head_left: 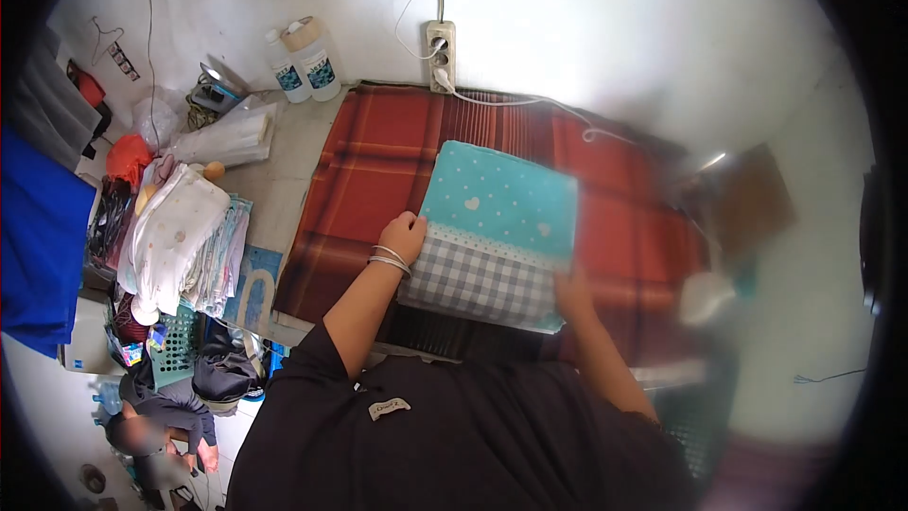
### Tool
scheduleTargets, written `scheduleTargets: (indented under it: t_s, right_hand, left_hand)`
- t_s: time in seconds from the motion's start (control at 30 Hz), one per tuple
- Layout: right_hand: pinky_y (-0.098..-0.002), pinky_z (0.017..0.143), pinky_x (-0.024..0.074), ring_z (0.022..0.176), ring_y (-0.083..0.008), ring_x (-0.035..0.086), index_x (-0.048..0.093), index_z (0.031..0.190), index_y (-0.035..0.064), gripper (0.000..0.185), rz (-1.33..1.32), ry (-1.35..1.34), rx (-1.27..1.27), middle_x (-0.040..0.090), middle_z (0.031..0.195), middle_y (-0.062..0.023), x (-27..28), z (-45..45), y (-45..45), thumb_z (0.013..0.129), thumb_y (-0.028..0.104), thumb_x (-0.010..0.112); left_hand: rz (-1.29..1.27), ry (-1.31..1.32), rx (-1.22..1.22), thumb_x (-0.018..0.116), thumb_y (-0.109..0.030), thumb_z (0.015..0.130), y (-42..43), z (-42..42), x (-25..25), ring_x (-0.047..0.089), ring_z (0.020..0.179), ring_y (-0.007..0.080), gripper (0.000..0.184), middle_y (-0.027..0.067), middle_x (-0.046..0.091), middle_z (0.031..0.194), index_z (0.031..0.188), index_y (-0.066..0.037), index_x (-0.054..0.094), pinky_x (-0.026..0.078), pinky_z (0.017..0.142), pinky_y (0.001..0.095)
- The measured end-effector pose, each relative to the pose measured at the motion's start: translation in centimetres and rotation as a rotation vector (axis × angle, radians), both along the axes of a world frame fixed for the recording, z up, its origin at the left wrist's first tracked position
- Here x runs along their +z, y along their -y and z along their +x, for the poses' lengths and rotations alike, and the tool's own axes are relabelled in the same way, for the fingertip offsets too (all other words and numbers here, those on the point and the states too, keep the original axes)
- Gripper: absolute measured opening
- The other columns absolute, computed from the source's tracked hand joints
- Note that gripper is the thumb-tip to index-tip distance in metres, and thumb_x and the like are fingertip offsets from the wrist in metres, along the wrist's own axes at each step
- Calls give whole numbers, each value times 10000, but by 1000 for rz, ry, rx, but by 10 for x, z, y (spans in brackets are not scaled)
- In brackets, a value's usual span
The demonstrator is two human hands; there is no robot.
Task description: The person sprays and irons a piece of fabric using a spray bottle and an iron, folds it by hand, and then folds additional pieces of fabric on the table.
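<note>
A folded cloth (497, 218) lies on the red plaid cover in front of me. Its upper part is turquoise with white dots and hearts, a lacy dotted band crosses its middle, and its lower part is grey-and-white gingham. My left hand (404, 237), with bangles at the wrist, is closed on the cloth's left edge with the fingers curled. At the lower right edge, my right hand (572, 295) grips the cloth; it looks slightly blurred, and its fingers are partly hidden.
The red plaid cover (369, 166) spreads over the work surface. An extension socket (441, 57) with a white cable hangs at the wall. Two bottles (317, 66) stand back left. Piled fabrics (180, 237) sit at left; another person (170, 426) is lower left. A brown board (757, 199) is at right.
</note>
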State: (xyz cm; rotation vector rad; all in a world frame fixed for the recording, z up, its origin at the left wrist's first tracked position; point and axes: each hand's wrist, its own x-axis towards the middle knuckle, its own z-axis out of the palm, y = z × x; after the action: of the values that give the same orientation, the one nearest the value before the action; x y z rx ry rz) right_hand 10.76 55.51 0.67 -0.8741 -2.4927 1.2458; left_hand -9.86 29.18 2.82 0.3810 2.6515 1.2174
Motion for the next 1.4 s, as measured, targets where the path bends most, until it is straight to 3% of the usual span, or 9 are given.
scheduleTargets:
  t_s: [0.33, 0.53, 0.73, 0.8, 0.83, 0.93, 1.1, 1.27, 1.4]
  right_hand:
    - [-363, 1001, 344, 1190, -279, 449, 343, 1350, 5, 535, -238, -45, -46, 454, 1289, -200, 34, -15, 4, 874, 181, 512]
    - [-379, 989, 363, 1188, -307, 468, 326, 1363, 22, 524, -136, -175, -13, 465, 1283, -212, 5, -33, -11, 884, 164, 484]
    - [-442, 954, 404, 1171, -385, 468, 314, 1379, 49, 577, 90, 100, -2, 440, 1310, -239, 29, -46, -19, 872, 234, 520]
    - [-458, 945, 412, 1183, -392, 452, 316, 1385, 67, 601, 116, 169, 8, 425, 1331, -230, 44, -54, -19, 862, 260, 541]
    - [-464, 954, 403, 1208, -386, 431, 334, 1383, 94, 607, 275, 148, -7, 400, 1357, -220, 54, -57, -18, 852, 283, 557]
    - [-476, 980, 375, 1251, -378, 386, 370, 1375, 140, 611, 549, -25, 88, 356, 1396, -203, 59, -88, -16, 832, 319, 587]
    - [-506, 1042, 289, 1312, -364, 310, 396, 1369, 175, 588, 658, -266, 455, 315, 1431, -185, 69, -158, 29, 845, 383, 563]
    - [-539, 1104, 119, 1395, -269, 178, 327, 1415, 263, 609, 625, 167, 512, 238, 1501, -84, 46, -201, 56, 880, 545, 394]
    - [-535, 1107, 104, 1396, -237, 185, 314, 1421, 278, 616, 693, 168, 543, 241, 1503, -57, 25, -213, 48, 876, 551, 395]
  left_hand:
    - [-137, -123, -141, 448, -310, 909, 44, 66, 5, 524, 880, 434, 362, 286, 556, 878, 804, 29, 520, 410, 748, 470]
    - [55, -99, -107, 471, -307, 909, 74, 76, -17, 524, 822, 437, 338, 249, 555, 835, 773, -4, 535, 415, 709, 473]
    - [143, 3, 29, 518, -263, 897, 73, 88, -8, 574, 780, 328, 274, 207, 566, 818, 802, -7, 552, 443, 692, 408]
    - [162, -90, -47, 518, -241, 909, 65, 90, -5, 556, 708, 176, 242, 118, 570, 754, 836, -17, 574, 443, 671, 326]
    - [128, -20, -26, 528, -265, 888, 64, 91, -3, 582, 790, 296, 270, 181, 574, 803, 812, -10, 574, 451, 718, 381]
    - [8, -46, -106, 511, -285, 908, 72, 88, -5, 556, 736, 191, 286, 117, 576, 768, 841, -14, 574, 442, 696, 330]
    - [89, 60, -102, 487, -295, 917, 77, 91, -11, 574, 770, 293, 303, 157, 572, 799, 828, -16, 567, 444, 717, 370]
    - [61, -65, -6, 480, -276, 910, 75, 95, -22, 554, 827, 363, 277, 171, 564, 815, 803, -34, 562, 442, 744, 419]
    - [33, -23, -100, 476, -292, 910, 75, 92, -27, 552, 861, 354, 285, 173, 560, 865, 854, -35, 586, 439, 764, 417]
